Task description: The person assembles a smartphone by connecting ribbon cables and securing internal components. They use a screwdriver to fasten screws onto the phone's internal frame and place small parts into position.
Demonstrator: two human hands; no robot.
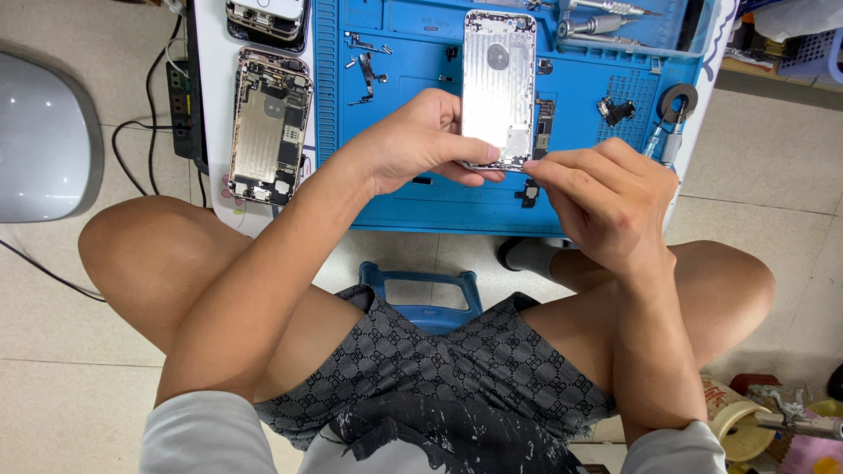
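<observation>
A bare silver phone housing [499, 88] is held upright-lengthwise over the blue repair mat [421, 197], its lower end pinched at the near left corner by the left hand [413, 140], thumb closed against the edge. The right hand [606, 197] is brought to the housing's near right corner, its thumb and forefinger narrowed to a fine pinch on something too small to be made out. The step in hand is judged to be work on a tiny part at the bottom end of the housing, either seated or lifted there. Steady support from the left hand and a very small, controlled movement of the right fingertips are called for next, since a slip could send the piece among the loose screws and brackets [364, 75] lying on the mat. A second opened phone [268, 127], its boards exposed, is lying well apart on the white table edge [209, 53], and screwdrivers [606, 22] are resting at the far side of the mat.
</observation>
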